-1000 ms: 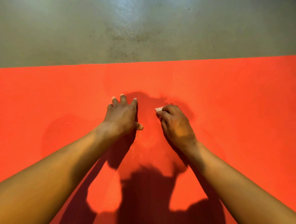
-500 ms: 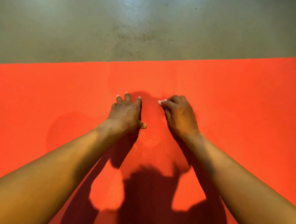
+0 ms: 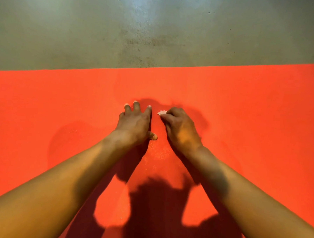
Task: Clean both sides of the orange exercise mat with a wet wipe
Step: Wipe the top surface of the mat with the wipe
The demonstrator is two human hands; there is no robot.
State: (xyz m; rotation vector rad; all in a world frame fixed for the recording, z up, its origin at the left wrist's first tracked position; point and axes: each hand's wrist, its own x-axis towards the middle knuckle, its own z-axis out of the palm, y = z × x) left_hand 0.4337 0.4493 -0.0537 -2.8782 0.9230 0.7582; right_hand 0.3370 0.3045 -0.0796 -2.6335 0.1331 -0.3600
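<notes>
**Head view.** The orange exercise mat point(image 3: 243, 114) lies flat on the grey floor point(image 3: 84, 33), with its far edge running across the view. The left hand point(image 3: 136, 123) rests palm-down on the mat, fingers spread and straight, grip released. It probably pins the mat so that rubbing does not drag or ruck it. Just beside it, the right hand point(image 3: 181, 129) has its grip clenched round the wet wipe point(image 3: 162, 112). Only a white corner of the wipe shows past the fingers, low against the mat and well in from the far edge. Bunching the wipe likely concentrates pressure. A darker patch point(image 3: 69, 138) toward the mat's left looks damp. Whether this is the first or the second side cannot be told.
</notes>
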